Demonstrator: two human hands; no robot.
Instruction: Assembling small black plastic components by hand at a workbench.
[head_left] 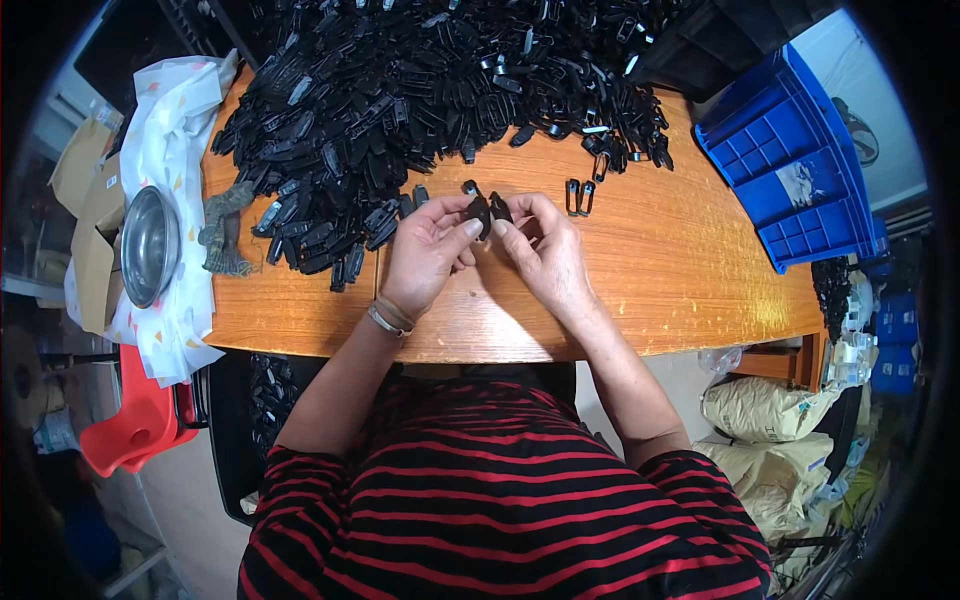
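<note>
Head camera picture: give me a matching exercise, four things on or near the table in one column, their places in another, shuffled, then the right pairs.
Things:
1. blue crate
2. steel bowl
3. pile of black clips
4. small black part

Places:
A. far side of the table
B. between the fingertips of both hands
C. table's right end
D. on the white cloth at the left

Pairs: 1-C, 2-D, 3-A, 4-B

I find bare wooden table [690, 270] to the right of my right hand [545, 255], open as far as the blue crate [790, 160] at the edge. Ahead, the pile of black clips [420, 90] blocks the far side. A loose clip pair [579, 196] lies just beyond. Leftward, clips and a steel bowl [148, 245] narrow the passage.
</note>
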